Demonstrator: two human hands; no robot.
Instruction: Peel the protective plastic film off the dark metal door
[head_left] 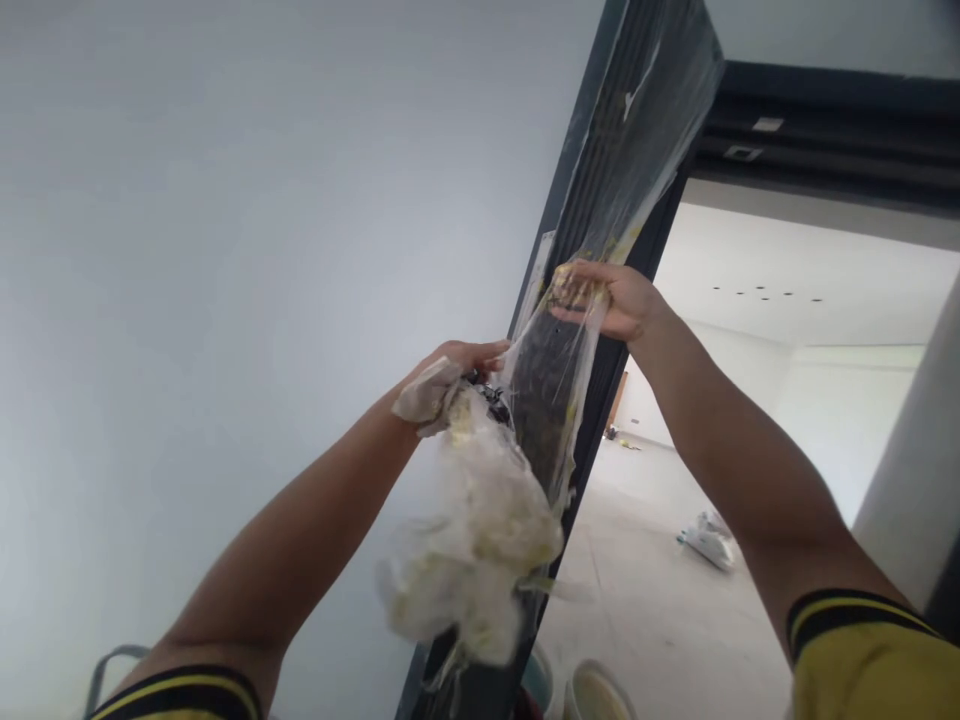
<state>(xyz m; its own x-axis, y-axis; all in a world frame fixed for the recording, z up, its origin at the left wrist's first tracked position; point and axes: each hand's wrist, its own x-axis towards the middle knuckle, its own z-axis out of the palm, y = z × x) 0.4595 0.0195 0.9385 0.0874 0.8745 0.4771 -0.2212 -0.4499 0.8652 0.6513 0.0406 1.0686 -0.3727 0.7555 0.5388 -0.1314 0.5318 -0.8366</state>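
Note:
Clear plastic film (652, 120) stretches down along a dark grooved door frame (581, 190). My right hand (604, 298) grips the film about midway up the frame, its fingers bent around the gathered plastic. Lower and to the left, my left hand (476, 358) is closed on a crumpled part of the same film. Beneath it hangs a bunched mass of plastic (495, 490) with whitish and yellowish smears, its lower end blurred. A pale crumpled scrap (431, 395) lies against my left wrist.
A plain pale wall (247, 220) fills the left side. Through the doorway are a light floor (637, 530), a white bag (709, 540) and recessed ceiling holes. Below the frame stands a bucket (596, 692), partly cut off.

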